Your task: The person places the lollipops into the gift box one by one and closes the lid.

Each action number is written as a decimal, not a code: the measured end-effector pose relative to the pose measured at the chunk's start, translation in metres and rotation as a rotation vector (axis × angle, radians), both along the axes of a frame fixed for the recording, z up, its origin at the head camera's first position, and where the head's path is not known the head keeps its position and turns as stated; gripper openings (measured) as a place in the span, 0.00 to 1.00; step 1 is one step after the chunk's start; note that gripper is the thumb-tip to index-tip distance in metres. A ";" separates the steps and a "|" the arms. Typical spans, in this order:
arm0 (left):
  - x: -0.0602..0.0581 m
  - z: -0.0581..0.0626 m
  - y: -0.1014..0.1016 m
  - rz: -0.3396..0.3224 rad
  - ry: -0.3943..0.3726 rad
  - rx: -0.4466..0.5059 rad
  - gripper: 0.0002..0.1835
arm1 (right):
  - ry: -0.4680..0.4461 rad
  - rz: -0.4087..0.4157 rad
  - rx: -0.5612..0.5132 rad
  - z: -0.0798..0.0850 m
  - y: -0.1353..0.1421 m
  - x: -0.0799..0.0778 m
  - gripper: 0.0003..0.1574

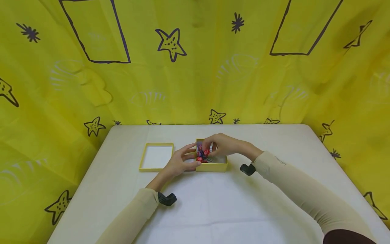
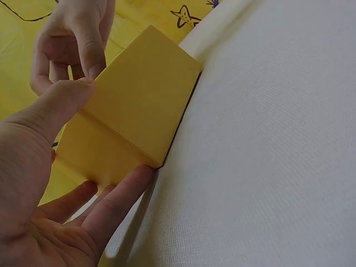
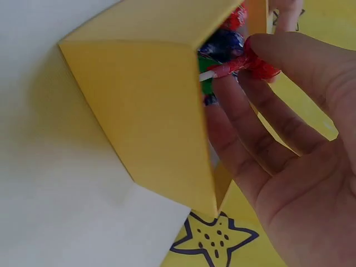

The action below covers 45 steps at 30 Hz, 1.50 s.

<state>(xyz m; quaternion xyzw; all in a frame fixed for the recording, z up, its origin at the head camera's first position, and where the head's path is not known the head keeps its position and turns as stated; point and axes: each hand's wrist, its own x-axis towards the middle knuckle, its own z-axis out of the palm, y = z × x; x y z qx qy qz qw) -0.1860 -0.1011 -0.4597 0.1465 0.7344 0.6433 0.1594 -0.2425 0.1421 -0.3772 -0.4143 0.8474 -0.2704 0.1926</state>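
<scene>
A yellow cardboard box (image 1: 211, 167) stands on the table with its top uncovered, holding several lollipops (image 1: 199, 154) in red and dark blue wrappers. My left hand (image 1: 179, 161) holds the box at its left front corner. In the left wrist view the thumb lies on the rim and the fingers (image 2: 119, 206) spread against the side wall. Over the box, my right hand (image 1: 223, 144) reaches in from the right. It pinches a red lollipop (image 3: 236, 65) between thumb and fingers; the white stick points toward the box's inside. The box's floor is partly hidden by the right hand.
Left of the box lies a yellow-edged lid (image 1: 156, 169), its white inside facing up. A white cloth covers the table (image 1: 213, 206). Behind it hangs a yellow curtain (image 1: 195, 84) printed with stars. Each wrist carries a small black camera (image 1: 167, 199).
</scene>
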 end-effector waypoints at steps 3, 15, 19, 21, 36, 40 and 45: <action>-0.001 -0.001 0.000 -0.003 0.012 -0.011 0.44 | 0.000 -0.016 0.009 -0.005 -0.001 0.002 0.10; -0.001 0.000 0.000 -0.003 0.013 -0.011 0.44 | 0.002 -0.036 -0.020 -0.019 -0.002 0.005 0.11; 0.000 0.000 0.000 0.002 0.011 -0.012 0.44 | 0.010 -0.048 -0.035 -0.023 -0.002 0.007 0.12; 0.000 0.000 0.000 0.004 0.013 -0.015 0.44 | 0.023 -0.052 -0.035 -0.024 -0.003 0.008 0.12; 0.000 0.000 0.000 0.006 0.040 -0.041 0.44 | 0.032 -0.068 -0.027 -0.027 -0.003 0.012 0.11; 0.000 0.000 0.000 0.007 0.042 -0.042 0.44 | 0.033 -0.055 -0.042 -0.027 -0.002 0.012 0.10; 0.000 -0.001 -0.001 0.007 0.034 -0.041 0.44 | 0.027 -0.045 -0.048 -0.026 -0.002 0.011 0.11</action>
